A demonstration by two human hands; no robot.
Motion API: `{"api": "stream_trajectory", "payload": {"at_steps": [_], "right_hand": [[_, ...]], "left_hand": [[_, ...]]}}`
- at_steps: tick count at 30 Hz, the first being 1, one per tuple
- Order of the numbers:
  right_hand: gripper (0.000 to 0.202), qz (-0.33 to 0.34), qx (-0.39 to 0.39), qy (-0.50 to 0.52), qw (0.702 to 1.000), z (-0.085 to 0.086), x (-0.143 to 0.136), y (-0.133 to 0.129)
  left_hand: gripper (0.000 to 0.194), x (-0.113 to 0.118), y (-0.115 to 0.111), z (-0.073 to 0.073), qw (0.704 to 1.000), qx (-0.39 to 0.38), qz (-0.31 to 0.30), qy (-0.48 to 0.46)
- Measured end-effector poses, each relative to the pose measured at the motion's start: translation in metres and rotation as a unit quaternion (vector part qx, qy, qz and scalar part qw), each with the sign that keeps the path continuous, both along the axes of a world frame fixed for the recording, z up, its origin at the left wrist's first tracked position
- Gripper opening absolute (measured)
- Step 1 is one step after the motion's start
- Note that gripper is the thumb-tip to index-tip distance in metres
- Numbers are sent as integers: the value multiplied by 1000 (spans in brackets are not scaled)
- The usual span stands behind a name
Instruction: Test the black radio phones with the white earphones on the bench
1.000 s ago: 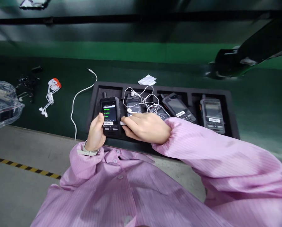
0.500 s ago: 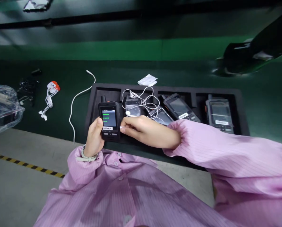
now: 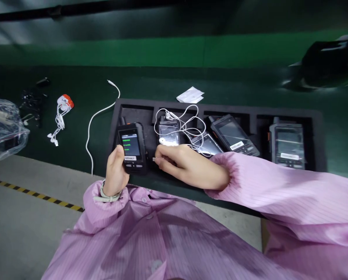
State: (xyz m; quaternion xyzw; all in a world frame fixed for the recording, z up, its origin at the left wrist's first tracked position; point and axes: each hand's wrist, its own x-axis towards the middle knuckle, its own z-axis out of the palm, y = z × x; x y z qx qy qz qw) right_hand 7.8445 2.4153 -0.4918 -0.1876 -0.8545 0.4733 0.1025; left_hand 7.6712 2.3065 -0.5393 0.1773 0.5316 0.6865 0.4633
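A black handheld radio [image 3: 132,147] with a lit screen and green text is gripped by my left hand [image 3: 117,169] at its lower left side. Between thumb and fingers, my right hand [image 3: 179,165] pinches a small white plug [image 3: 154,159], just right of the radio and apart from it. White earphones [image 3: 187,126] lie in loops over two devices in the black foam tray [image 3: 191,107]. One of these, a radio [image 3: 168,134], lies behind my right hand. Another radio [image 3: 234,135] rests tilted in the tray, and one more [image 3: 288,144] sits upright at the right end.
On the green table [image 3: 150,83] lie a white cable [image 3: 92,120], bundled earphones with an orange piece [image 3: 65,102], a black cable tangle [image 3: 32,100], a clear plastic bag [image 3: 6,130] and white paper [image 3: 190,94]. A black object [image 3: 322,64] stands at upper right.
My right hand and the white plug have moved right, away from the radio's side. The radio in my left hand has turned slightly, showing more of its right side. The camera view has shifted.
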Motion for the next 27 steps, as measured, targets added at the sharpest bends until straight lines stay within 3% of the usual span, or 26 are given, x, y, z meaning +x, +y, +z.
{"api": "stream_trajectory", "payload": {"at_steps": [2, 5, 7, 9, 12, 15, 17, 19, 21, 24, 27], "right_hand": [[20, -9, -39, 9, 999, 4, 3, 4], [27, -35, -200, 11, 979, 12, 5, 16], [33, -74, -298, 20, 951, 16, 6, 27], [37, -140, -321, 42, 936, 19, 8, 40], [31, -215, -202, 30, 955, 20, 14, 58], [24, -163, 23, -49, 985, 17, 22, 63], [23, -138, 169, -55, 974, 15, 24, 54], [28, -153, 254, -19, 955, 14, 23, 38], [37, -141, 239, 21, 961, 12, 18, 21], [59, -37, 100, 78, 991, 3, 7, 5], [86, 7, 32, 138, 990, -14, -2, 1]], "left_hand": [[51, -2, 0, 3, 1000, -10, 7, -17], [52, -4, 1, 6, 999, -21, -10, -45], [53, -5, 3, 8, 997, -30, -18, -65], [54, -6, 4, 9, 996, -37, -17, -76], [54, -7, 4, 11, 995, -40, -20, -85], [50, -9, 4, 12, 993, -42, -35, -103], [48, -10, 4, 13, 991, -47, -43, -116], [48, -10, 5, 14, 990, -48, -49, -124], [48, -8, 9, 16, 990, -42, -49, -123], [45, -4, 16, 21, 992, -22, -44, -119], [45, 1, 21, 26, 990, -7, -48, -136]]}}
